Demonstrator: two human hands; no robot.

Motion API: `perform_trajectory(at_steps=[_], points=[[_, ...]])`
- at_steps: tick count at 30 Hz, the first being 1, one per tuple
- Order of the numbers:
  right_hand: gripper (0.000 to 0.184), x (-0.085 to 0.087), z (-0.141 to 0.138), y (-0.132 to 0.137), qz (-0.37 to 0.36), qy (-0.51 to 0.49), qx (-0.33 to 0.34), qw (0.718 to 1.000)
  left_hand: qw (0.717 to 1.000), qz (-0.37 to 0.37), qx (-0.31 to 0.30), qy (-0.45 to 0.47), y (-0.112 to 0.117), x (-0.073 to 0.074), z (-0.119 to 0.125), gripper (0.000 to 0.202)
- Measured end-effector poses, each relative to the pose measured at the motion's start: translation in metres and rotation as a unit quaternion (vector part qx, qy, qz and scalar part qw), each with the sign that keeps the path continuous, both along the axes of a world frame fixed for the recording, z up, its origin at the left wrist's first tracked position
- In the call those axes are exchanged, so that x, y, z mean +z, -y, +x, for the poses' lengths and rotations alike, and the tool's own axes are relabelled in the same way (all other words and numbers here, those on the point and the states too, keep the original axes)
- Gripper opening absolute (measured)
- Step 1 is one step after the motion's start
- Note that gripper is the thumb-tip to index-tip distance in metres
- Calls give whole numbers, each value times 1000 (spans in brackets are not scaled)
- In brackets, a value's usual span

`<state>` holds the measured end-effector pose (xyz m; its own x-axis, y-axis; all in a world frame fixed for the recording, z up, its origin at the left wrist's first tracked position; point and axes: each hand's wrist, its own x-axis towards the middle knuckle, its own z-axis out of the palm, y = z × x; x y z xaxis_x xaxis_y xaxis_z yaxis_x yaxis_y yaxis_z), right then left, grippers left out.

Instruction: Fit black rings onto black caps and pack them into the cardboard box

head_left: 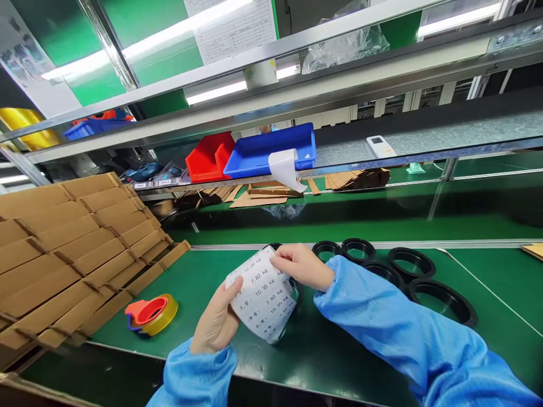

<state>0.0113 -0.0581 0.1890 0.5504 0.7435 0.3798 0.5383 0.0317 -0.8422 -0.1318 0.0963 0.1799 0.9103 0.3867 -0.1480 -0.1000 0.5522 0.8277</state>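
Note:
A white sheet of printed weight labels [265, 299], marked with kg figures, is held up above the green bench. My left hand [218, 316] grips its left edge, thumb on the printed face and fingers behind. At the sheet's upper right corner, my right hand [303, 265] is closed in a pinch; whether a single label is lifting there I cannot tell. Behind and right of the sheet lie several black rings [411, 263], the nearest partly hidden by my right sleeve. Another dark ring shows in part behind the sheet.
Stacked cardboard pieces [76, 254] rise on the left. A tape dispenser [155, 314] with yellow tape lies in front of them. On the shelf above the bench are a red bin [210, 157], a blue tray [271, 150] with a white paper strip [286, 169] hanging out, and a white remote [380, 147].

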Motion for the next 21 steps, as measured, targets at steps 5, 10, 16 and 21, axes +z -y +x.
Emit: perform_trajectory(at_steps=[5,10,16,21], points=[[37,7,-5,4,27,-237,129,963,999,21,-26,-5,-1,0,2,71],[19,4,0,17,-3,82,167,983,999,14,24,-21,-5,2,1,63],[43,-2,-7,4,-2,-186,44,982,994,111,-9,9,1,-7,2,93],[35,5,-8,17,39,-21,148,988,998,54,-37,12,-4,-3,2,76]])
